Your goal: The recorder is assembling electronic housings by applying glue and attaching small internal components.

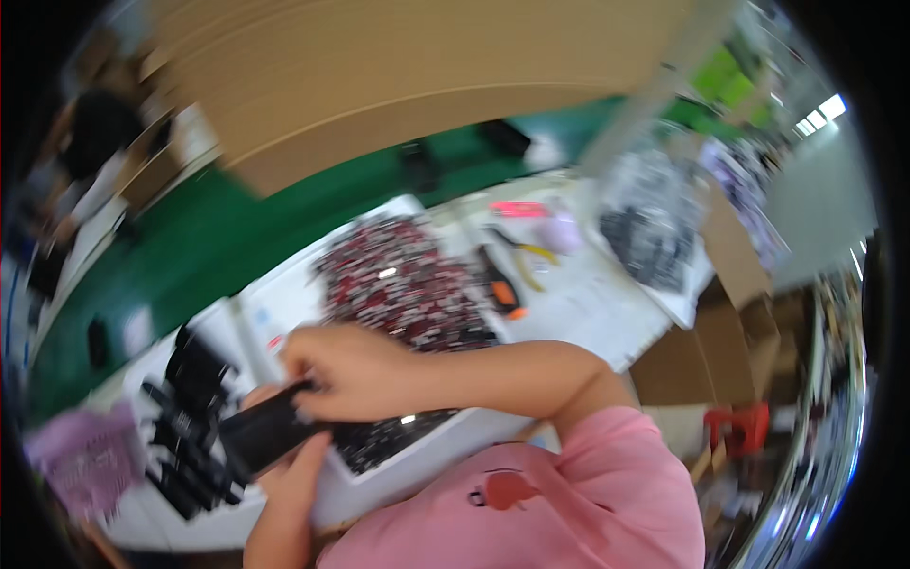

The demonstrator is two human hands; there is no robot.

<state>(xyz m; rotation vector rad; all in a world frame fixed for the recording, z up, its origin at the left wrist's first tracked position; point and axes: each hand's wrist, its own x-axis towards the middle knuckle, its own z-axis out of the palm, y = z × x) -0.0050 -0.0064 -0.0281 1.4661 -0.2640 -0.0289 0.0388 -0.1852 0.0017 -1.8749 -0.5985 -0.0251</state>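
A black, smooth, box-like part (pixel 261 434) is held at the lower left of the head view. My left hand (pixel 292 472) is closed around it from below, its thumb along the near side. Over the part's right end, my right hand (pixel 346 375) is closed with fingertips pinched together; whatever is between them is too blurred to name. Under my right forearm lies a white tray (pixel 353 471) heaped with small red, black and silver pieces (pixel 408 275). Several similar black parts (pixel 190 427) lie in a row just left of my hands.
Pliers with yellow handles (pixel 526 256) and an orange-and-black screwdriver (pixel 500 284) lie right of the tray. Beyond are a clear bag of dark parts (pixel 649 228) and a cardboard box (pixel 701 356). A purple basket (pixel 90 455) stands left. A green belt (pixel 209 247) runs behind, under brown cardboard (pixel 427 66).
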